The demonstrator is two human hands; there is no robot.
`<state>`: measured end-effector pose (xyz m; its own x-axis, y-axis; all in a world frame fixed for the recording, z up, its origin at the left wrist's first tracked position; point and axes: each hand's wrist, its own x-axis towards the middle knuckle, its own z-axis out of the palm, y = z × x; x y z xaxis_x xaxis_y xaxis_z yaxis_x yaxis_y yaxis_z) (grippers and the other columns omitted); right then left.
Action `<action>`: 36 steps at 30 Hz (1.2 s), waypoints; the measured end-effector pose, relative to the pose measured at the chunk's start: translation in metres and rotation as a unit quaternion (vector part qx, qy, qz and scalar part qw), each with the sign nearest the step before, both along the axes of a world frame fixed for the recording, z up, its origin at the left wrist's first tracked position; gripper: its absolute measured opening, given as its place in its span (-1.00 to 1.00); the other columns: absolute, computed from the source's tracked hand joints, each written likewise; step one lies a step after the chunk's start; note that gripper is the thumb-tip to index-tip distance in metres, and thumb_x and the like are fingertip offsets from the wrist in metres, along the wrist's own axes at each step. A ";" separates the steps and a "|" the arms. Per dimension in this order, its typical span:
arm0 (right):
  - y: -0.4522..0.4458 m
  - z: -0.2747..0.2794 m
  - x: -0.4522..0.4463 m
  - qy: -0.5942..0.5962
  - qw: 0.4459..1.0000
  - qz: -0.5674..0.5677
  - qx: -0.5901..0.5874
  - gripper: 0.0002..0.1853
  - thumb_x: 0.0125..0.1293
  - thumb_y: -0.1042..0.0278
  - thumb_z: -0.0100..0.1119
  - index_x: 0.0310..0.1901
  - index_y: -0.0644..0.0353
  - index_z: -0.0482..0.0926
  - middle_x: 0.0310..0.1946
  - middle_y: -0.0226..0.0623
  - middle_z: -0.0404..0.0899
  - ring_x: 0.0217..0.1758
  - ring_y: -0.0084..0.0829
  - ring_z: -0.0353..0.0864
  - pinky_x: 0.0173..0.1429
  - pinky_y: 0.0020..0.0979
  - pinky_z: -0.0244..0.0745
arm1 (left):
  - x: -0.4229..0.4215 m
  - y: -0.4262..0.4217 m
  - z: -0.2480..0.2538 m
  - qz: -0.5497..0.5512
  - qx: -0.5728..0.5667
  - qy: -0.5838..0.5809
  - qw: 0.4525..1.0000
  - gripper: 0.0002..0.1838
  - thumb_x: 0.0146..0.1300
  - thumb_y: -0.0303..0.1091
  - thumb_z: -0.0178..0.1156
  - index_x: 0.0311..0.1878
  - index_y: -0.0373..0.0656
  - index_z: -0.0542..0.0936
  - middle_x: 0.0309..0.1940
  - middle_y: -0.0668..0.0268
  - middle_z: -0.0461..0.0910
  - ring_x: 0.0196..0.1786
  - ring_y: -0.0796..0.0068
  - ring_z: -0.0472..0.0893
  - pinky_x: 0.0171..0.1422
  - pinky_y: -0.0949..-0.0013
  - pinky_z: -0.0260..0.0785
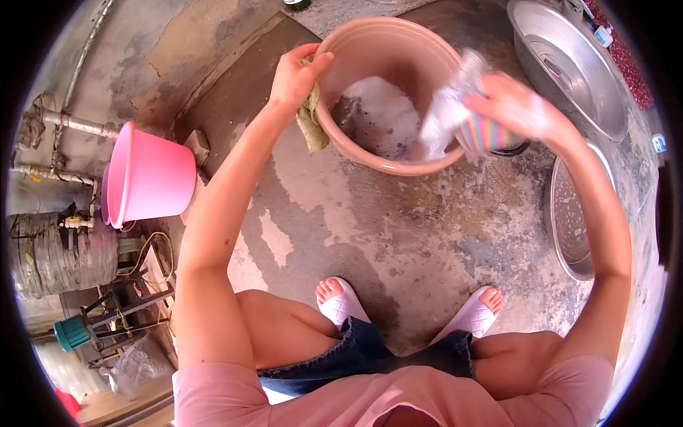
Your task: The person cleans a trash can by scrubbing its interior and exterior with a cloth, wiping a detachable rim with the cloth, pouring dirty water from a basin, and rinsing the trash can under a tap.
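Observation:
A round salmon-coloured tub point(398, 165) stands on the wet concrete floor, with foamy water point(380, 114) inside. My left hand point(295, 75) grips the tub's left rim, beside a greenish cloth point(311, 124) that hangs over its outside. At the right rim my right hand point(514, 107), blurred by motion, holds a wet white cloth point(449, 110) that hangs partly inside the tub. Just below that hand lies a rainbow-striped cloth point(482, 135) against the tub's outer right side, over something dark that is mostly hidden.
A pink bucket point(160, 174) lies tilted at the left, near wall pipes point(82, 124). A large metal basin point(569, 64) is at the upper right, with a smaller metal basin point(569, 213) below it. A dark stand with a teal part point(71, 333) is at the lower left.

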<state>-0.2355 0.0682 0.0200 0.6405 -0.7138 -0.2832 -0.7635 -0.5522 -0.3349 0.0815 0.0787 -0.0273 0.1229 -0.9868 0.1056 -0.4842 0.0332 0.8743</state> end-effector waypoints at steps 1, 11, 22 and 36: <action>-0.011 -0.001 0.023 0.023 1.000 0.014 0.013 -0.65 0.24 0.17 -0.06 -0.18 0.32 0.50 -0.41 -0.09 0.57 -0.38 -0.31 0.58 -0.24 -0.31 0.50 | -0.005 0.000 0.001 -0.010 -0.011 -0.013 1.000 -0.53 0.10 -0.20 0.20 -0.01 -0.35 0.48 -0.21 0.22 0.56 -0.19 0.47 0.53 -0.09 0.44 0.36; -0.049 -0.251 0.143 0.148 0.968 0.158 -0.127 -0.61 0.20 0.22 -0.07 0.07 0.03 0.45 0.17 -0.07 0.24 0.19 0.13 0.21 0.10 0.11 0.24 | -0.045 0.007 0.009 -0.050 -0.052 -0.069 0.995 -0.52 0.03 -0.15 0.21 -0.05 -0.30 0.51 -0.22 0.04 0.58 -0.14 0.18 0.58 0.01 0.29 0.36; -0.065 -0.062 0.103 -0.350 0.916 0.021 0.196 -0.59 0.10 0.21 0.21 -0.07 0.24 0.41 -0.21 -0.26 0.52 -0.26 -0.40 0.56 -0.39 -0.51 0.59 | 0.106 -0.022 -0.045 0.007 -0.005 -0.217 0.976 -0.58 0.10 -0.02 0.18 -0.11 -0.15 0.59 -0.42 0.22 0.61 -0.31 0.38 0.60 -0.19 0.31 0.38; -0.036 -0.115 0.001 -0.624 0.691 -0.307 0.198 -0.49 0.11 0.46 0.00 0.16 0.08 0.29 -0.04 -0.27 0.49 -0.18 -0.45 0.57 -0.19 -0.42 0.50 | -0.098 0.039 0.008 -0.232 0.070 -0.585 0.774 -0.69 -0.03 -0.13 0.21 -0.26 -0.11 0.55 -0.52 0.16 0.57 -0.39 0.15 0.59 -0.27 0.16 0.42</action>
